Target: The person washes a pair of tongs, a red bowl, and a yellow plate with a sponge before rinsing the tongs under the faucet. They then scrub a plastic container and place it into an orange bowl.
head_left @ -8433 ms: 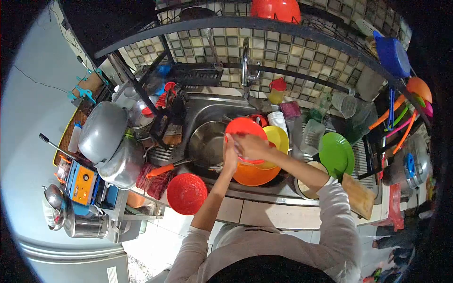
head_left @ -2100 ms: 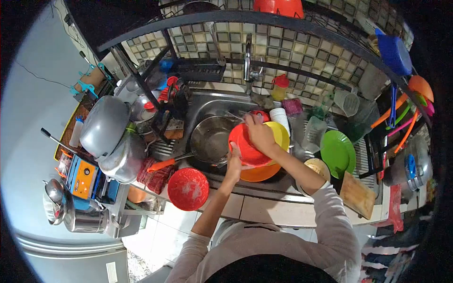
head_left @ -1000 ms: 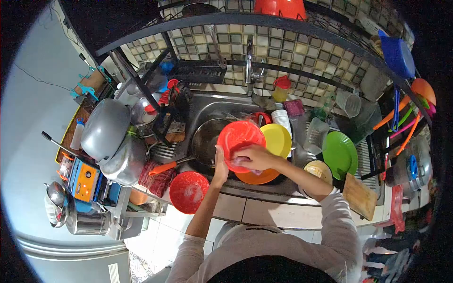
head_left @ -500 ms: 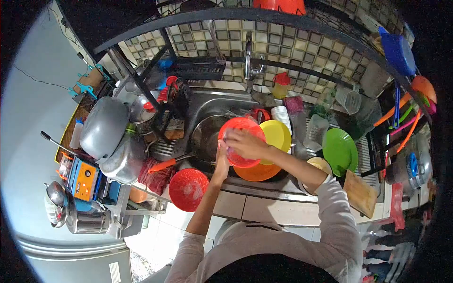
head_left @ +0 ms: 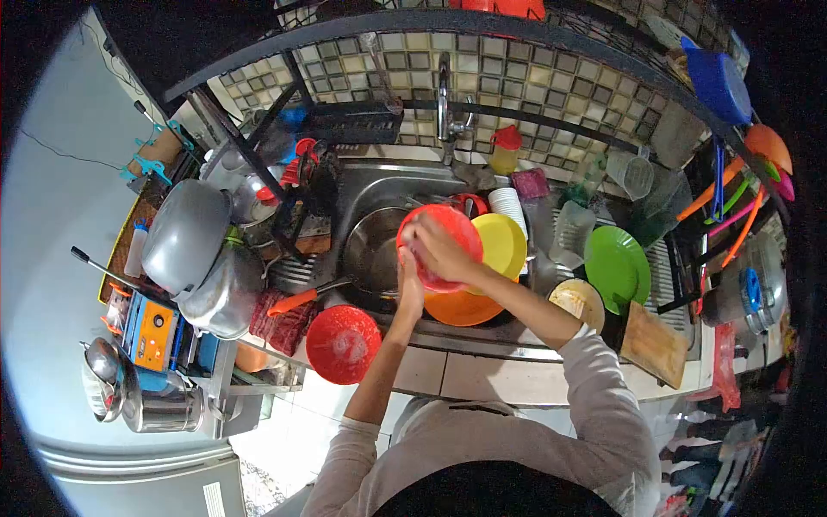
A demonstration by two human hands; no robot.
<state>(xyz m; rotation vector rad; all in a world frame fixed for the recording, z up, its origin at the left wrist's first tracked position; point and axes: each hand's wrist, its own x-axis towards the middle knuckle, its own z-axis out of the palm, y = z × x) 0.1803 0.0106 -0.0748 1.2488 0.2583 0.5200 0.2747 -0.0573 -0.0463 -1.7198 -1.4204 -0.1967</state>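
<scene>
My left hand (head_left: 409, 284) grips the left rim of a red plate (head_left: 463, 234), holding it tilted above the sink. Against the plate's inner face, my right hand (head_left: 435, 250) is curled and blurred by motion. Something purplish shows under its fingers, too hidden to name. Just behind the plate are a yellow plate (head_left: 506, 250) and an orange plate (head_left: 465, 312). A pan (head_left: 366, 254) with an orange handle (head_left: 293, 302) lies in the sink to the left. Near my left forearm stands a red bowl (head_left: 343, 345) with suds inside.
A faucet (head_left: 444, 103) rises behind the sink. To the right are stacked white cups (head_left: 508, 207), a green plate (head_left: 616, 267), a pale bowl (head_left: 579, 302) and a wooden board (head_left: 655, 343). Large metal pots (head_left: 189, 233) crowd the left. A black rack (head_left: 431, 21) spans overhead.
My right hand has shifted slightly up and left across the red plate, its fingers more curled. My left hand keeps hold of the rim. The view has moved slightly.
</scene>
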